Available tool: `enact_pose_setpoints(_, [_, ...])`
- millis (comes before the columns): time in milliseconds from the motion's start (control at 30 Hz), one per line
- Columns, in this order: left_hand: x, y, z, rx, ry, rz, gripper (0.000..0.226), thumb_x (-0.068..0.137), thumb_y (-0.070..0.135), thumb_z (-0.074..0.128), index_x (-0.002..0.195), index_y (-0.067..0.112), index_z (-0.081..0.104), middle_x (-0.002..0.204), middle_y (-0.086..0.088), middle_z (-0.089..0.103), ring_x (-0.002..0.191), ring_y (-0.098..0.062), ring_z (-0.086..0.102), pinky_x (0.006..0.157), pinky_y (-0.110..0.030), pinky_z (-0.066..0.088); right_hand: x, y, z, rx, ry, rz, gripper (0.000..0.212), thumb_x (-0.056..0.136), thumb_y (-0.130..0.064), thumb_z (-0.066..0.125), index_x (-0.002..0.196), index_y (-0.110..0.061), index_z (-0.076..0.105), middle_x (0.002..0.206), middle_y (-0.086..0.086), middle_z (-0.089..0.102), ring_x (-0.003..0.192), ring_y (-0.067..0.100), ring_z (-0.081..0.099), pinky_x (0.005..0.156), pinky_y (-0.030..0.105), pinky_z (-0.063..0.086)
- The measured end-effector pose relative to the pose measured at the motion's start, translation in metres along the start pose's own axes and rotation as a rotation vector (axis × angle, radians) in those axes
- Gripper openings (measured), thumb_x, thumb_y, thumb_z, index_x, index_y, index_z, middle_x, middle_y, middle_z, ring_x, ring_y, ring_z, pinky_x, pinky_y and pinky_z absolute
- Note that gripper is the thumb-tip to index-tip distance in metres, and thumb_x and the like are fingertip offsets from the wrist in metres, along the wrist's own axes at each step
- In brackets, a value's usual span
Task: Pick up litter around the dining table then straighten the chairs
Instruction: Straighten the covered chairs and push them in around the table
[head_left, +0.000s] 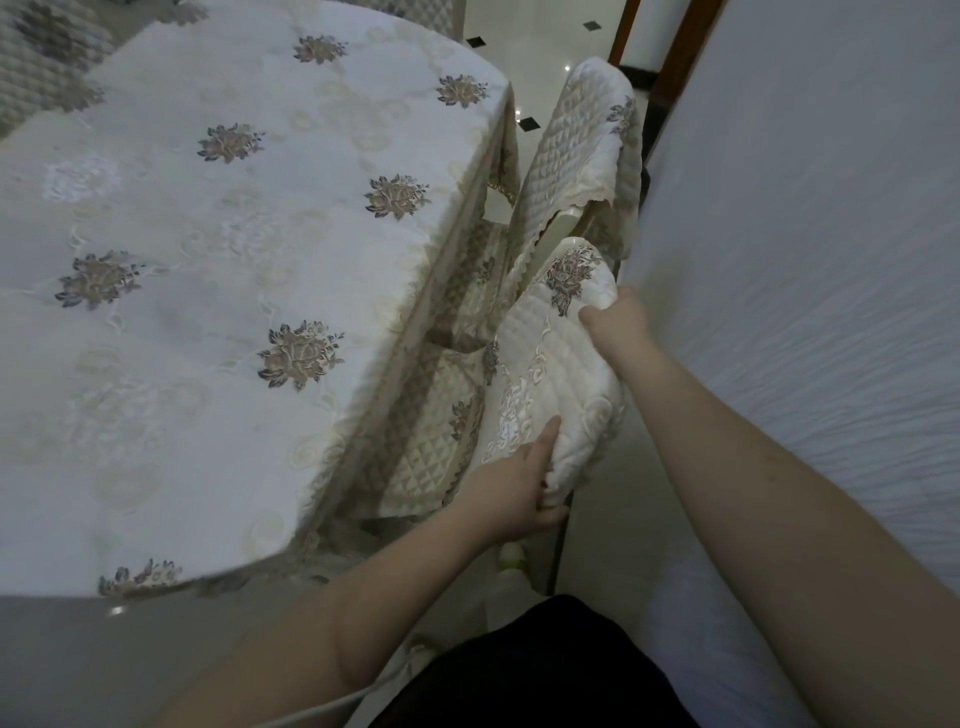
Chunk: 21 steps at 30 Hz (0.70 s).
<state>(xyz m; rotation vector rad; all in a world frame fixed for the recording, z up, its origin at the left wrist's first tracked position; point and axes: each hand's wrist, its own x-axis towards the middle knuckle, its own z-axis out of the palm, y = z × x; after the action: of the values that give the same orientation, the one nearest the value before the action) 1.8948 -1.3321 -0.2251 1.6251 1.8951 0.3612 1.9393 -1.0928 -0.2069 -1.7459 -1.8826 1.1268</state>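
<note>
A dining table (218, 291) under a white embroidered cloth fills the left. Beside its right edge stands a chair with a cream quilted cover; its backrest (556, 358) is directly in front of me. My left hand (511, 491) grips the backrest's near corner, fingers wrapped around the padded edge. My right hand (615, 317) grips the far corner by the flower embroidery. The chair's quilted seat (431, 441) reaches under the hanging tablecloth. A second covered chair (582, 156) stands just beyond. No litter is visible.
A white textured wall (810, 260) runs close along the right, leaving a narrow strip of glossy floor (613, 519). Another quilted chair back (41, 62) shows at the top left. A brown wooden door frame (680, 57) stands at the top right.
</note>
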Motion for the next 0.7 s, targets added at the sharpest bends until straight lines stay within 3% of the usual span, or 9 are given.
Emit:
enact_pose_setpoints(167, [-0.013, -0.015, -0.022, 0.031, -0.044, 0.007, 0.084, 0.085, 0.065, 0.049, 0.151, 0.03, 0.01, 0.153, 0.003, 0.032, 0.13, -0.023, 0.044, 0.099, -0.034, 0.04, -0.017, -0.003, 0.002, -0.184, 0.068, -0.057, 0.064, 0.083, -0.029, 0.058, 0.138, -0.006, 0.035, 0.128, 0.02, 0.053, 0.113, 0.039, 0.052, 0.091, 0.039, 0.045])
enact_pose_setpoints(367, [-0.037, -0.036, -0.065, 0.126, 0.119, -0.017, 0.062, 0.095, 0.053, 0.04, 0.149, 0.027, 0.023, 0.151, 0.004, 0.035, 0.127, -0.018, 0.046, 0.091, -0.031, 0.043, -0.048, -0.001, 0.003, -0.546, -0.003, -0.129, 0.082, 0.086, -0.038, 0.055, 0.15, -0.014, 0.01, 0.151, 0.019, 0.025, 0.136, 0.037, 0.029, 0.11, 0.045, 0.029])
enact_pose_setpoints(500, [-0.064, -0.055, -0.093, 0.21, 0.227, -0.021, 0.06, 0.095, 0.05, 0.042, 0.148, 0.025, 0.026, 0.148, 0.003, 0.039, 0.126, -0.017, 0.047, 0.094, -0.033, 0.044, -0.079, -0.008, 0.006, -0.641, -0.024, -0.221, 0.077, 0.089, -0.042, 0.051, 0.151, -0.016, 0.012, 0.158, 0.014, 0.011, 0.144, 0.034, 0.011, 0.115, 0.047, 0.016])
enact_pose_setpoints(700, [-0.111, -0.082, -0.125, 0.41, 0.375, -0.084, 0.059, 0.093, 0.051, 0.042, 0.144, 0.021, 0.036, 0.144, -0.002, 0.045, 0.129, -0.023, 0.044, 0.102, -0.041, 0.04, -0.128, -0.026, 0.013, -0.627, -0.034, -0.511, 0.07, 0.09, -0.037, 0.051, 0.15, -0.016, 0.022, 0.155, 0.009, 0.026, 0.142, 0.028, 0.021, 0.113, 0.045, 0.021])
